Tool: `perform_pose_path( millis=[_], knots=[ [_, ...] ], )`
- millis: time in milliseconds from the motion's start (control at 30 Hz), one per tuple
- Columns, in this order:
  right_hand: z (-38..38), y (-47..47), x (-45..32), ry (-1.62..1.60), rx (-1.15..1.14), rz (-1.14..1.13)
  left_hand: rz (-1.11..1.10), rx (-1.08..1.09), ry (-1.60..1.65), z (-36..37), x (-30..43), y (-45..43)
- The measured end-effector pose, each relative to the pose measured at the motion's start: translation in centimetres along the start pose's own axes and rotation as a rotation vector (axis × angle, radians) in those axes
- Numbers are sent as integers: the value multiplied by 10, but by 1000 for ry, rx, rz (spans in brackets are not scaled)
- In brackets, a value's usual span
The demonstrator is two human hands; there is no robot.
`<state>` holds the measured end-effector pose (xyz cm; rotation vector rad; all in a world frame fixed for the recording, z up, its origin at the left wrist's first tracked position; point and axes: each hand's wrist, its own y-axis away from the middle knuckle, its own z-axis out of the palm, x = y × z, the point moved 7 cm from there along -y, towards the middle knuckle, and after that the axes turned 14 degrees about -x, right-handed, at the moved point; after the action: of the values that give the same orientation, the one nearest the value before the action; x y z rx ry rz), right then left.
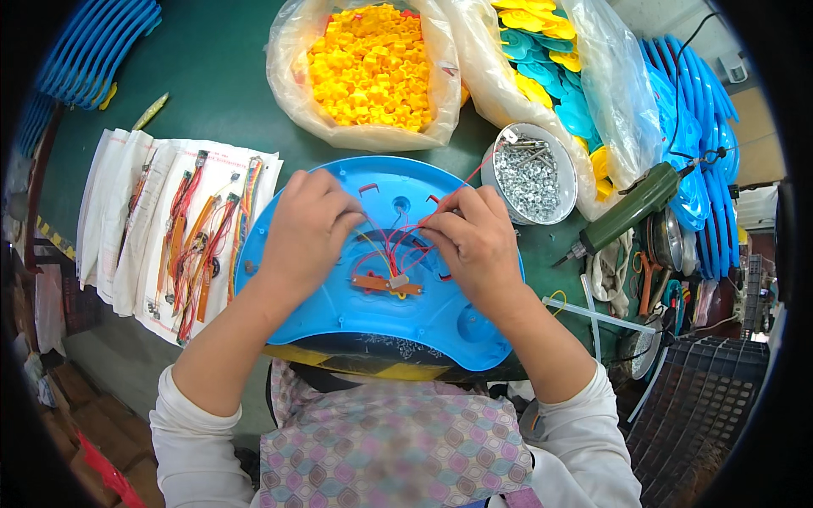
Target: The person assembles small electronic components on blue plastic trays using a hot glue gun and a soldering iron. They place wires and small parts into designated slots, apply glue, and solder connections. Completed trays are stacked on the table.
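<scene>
A blue plastic shell (375, 324) lies hollow side up before me at the table's edge. An orange circuit board (375, 285) sits in its middle, and thin red, yellow and dark wires (392, 247) fan out from it. My left hand (311, 228) is over the shell's left half, with thumb and forefinger pinched at the end of a wire. My right hand (473, 235) pinches red wires on the other side. One red wire (473, 173) runs from it up toward the screw bowl. What lies beneath both palms is hidden.
A round tub of screws (528, 178) stands behind my right hand, with a green electric screwdriver (629, 209) hanging to its right. Wired boards (197, 241) lie on white sheets (114, 216) at left. Behind are bags of yellow star pieces (375, 70) and teal-yellow parts (540, 70).
</scene>
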<state>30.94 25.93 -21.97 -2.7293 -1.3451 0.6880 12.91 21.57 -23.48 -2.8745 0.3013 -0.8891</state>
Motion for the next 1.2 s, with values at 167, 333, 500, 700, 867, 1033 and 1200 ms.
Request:
perform_pose_path(
  millis=[167, 333, 500, 700, 867, 1033, 1200],
  knots=[
    [2, 5, 6, 130, -61, 15, 2, 46, -3, 5, -3, 3],
    [4, 9, 2, 281, -75, 27, 12, 45, -11, 6, -1, 4],
    [4, 4, -2, 360, -131, 13, 61, -55, -187, 1, 12, 8],
    [9, 0, 2, 303, -165, -15, 71, -189, -341, 9, 22, 12],
    [15, 4, 8, 289, -200, -32, 30, -161, -82, -11, 20, 32],
    [7, 7, 0, 171, -300, -38, -462, -21, 60, -53, -38, 88],
    [-28, 10, -1, -78, -57, -8, -460, 12, 541, -45, -54, 118]
  ],
)
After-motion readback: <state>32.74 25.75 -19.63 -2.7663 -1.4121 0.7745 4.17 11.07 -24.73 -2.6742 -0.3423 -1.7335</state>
